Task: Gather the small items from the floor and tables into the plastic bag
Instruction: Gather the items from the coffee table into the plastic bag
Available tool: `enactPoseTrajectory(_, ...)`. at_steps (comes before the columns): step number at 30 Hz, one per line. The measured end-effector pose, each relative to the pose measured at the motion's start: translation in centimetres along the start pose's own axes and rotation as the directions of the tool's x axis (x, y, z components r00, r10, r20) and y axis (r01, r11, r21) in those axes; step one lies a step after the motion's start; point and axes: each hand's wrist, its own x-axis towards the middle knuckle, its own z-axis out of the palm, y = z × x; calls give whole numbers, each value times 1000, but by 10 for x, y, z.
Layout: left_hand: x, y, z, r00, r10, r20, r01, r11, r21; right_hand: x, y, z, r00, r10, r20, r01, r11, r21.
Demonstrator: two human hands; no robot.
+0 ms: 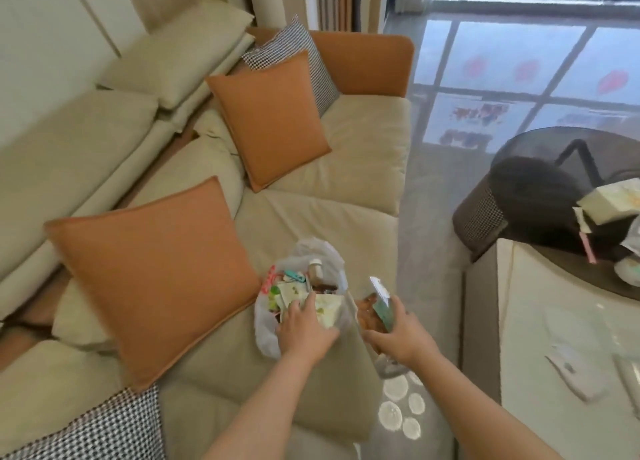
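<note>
A white plastic bag (266, 335) sits open on the beige sofa seat, holding several small items: a small bottle (316, 267), colourful packets and a pale tissue pack (327, 309). My left hand (304, 328) is at the bag's mouth, its fingers curled on the tissue pack and the bag's edge. Just right of the bag, my right hand (396, 331) grips a clear packet of brown snacks with a green label (375, 307).
Orange cushions (152, 276) lie on the sofa left of the bag. A pale low table (554, 321) stands at right with a white remote-like object (571, 376) on it. A dark round table (568, 224) behind it carries tissue packs (613, 199). Glossy floor lies between.
</note>
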Motion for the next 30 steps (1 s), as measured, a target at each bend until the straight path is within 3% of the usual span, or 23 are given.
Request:
enactPoseTrajectory(4,40,-32,-4,997,-75,34,76,997,-13,48,-36,23,998,-15,57,16,1000,-18)
enactPoseTrajectory(10,101,-67,6,991,-127,51,130,990,-51,115,-64,62,992,-17,127,-1,990,142)
enactPoseTrajectory(18,178,-93,50,991,-115,74,121,989,-89,197,-65,122,997,3,73,-19,975,223)
enactPoseTrajectory(23,194,-106,80,977,-95,189,105,994,-44,211,-39,151,989,-42,138,30,996,87)
enactPoseTrajectory(26,197,-108,82,974,-48,219,55,998,-27,210,-27,150,995,-59,83,61,998,-24)
enactPoseTrajectory(30,211,-106,66,999,-39,2,39,994,107,219,-26,133,990,-122,-71,97,953,-286)
